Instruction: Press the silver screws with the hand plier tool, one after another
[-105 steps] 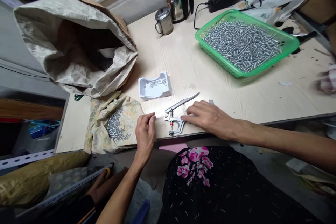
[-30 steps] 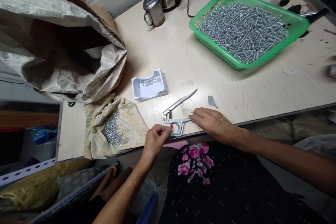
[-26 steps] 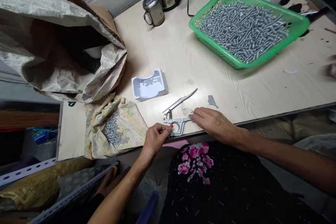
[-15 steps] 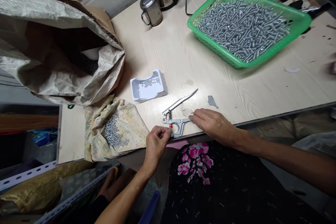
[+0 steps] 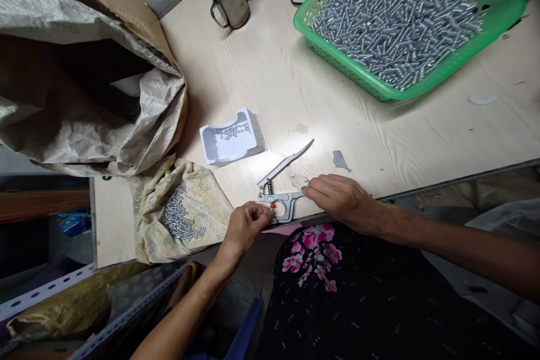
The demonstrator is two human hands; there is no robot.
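Grey hand press pliers [image 5: 287,198] lie at the table's front edge, with the upper lever [image 5: 287,166] raised, a dark coil spring at the hinge and a red part near the jaws. My left hand [image 5: 244,229] pinches its fingertips together at the jaw end, beside the red part. Whatever is between those fingertips is too small or hidden to make out. My right hand [image 5: 343,201] is closed on the tip of the lower handle, its fingers bent together. Small metal springs [image 5: 181,216] lie heaped on a floral cloth [image 5: 215,194] to the left.
Behind the cloth stands a white open box [image 5: 228,153] with several small springs in it. A green basket [image 5: 358,77] full of metal springs sits back right. At left gapes a large woven sack [image 5: 164,104]. A metal mug [image 5: 234,5] stands at the back.
The camera view has shifted slightly closer, moving the basket and mug up in the picture. Both hands stay at the pliers in nearly the same pose, and the lever remains raised.
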